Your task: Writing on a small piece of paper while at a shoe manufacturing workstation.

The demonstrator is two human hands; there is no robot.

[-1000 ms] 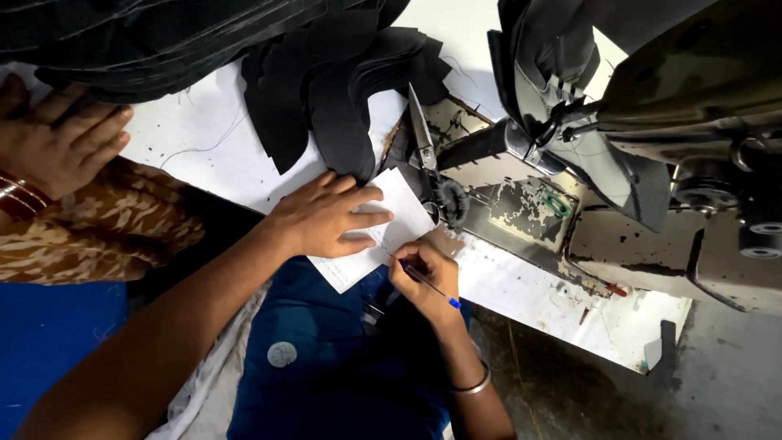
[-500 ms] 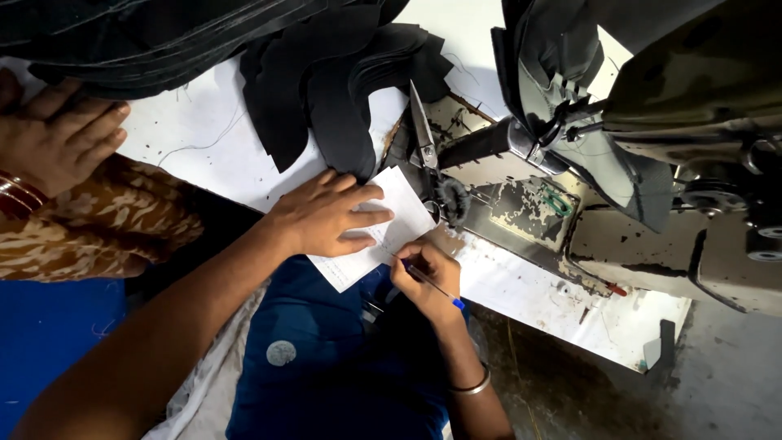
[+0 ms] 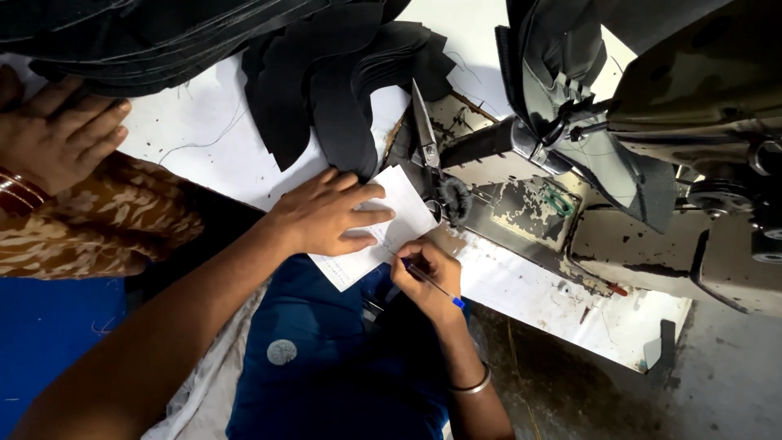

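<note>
Little has moved since the earlier frames: my left hand [image 3: 326, 213] still lies flat on the small white sheet of paper [image 3: 383, 230], and my right hand [image 3: 428, 275] still writes at the sheet's lower right edge. Grip, right: fingers closed around a slim pen with a blue cap end [image 3: 432, 285], tip touching the paper. Grip, left: open, palm down, fingers spread, holding nothing but pressing the sheet against the white worktable [image 3: 204, 138].

The sheet lies at the table's near edge, its lower corner overhanging my blue-clad lap [image 3: 326, 367]. Because that corner has no support, I judge that pen pressure there could crease or pierce the paper, or make the line skid.

Just beyond the sheet, metal scissors with dark handles [image 3: 428, 155] lie with their handle end touching or nearly touching its far corner; a shift of my left hand could catch them. A stack of black cut fabric pieces [image 3: 334, 90] lies just beyond my fingertips and could slide onto the sheet.

Another person's hand [image 3: 57, 134] rests on the table at far left, well apart.
</note>
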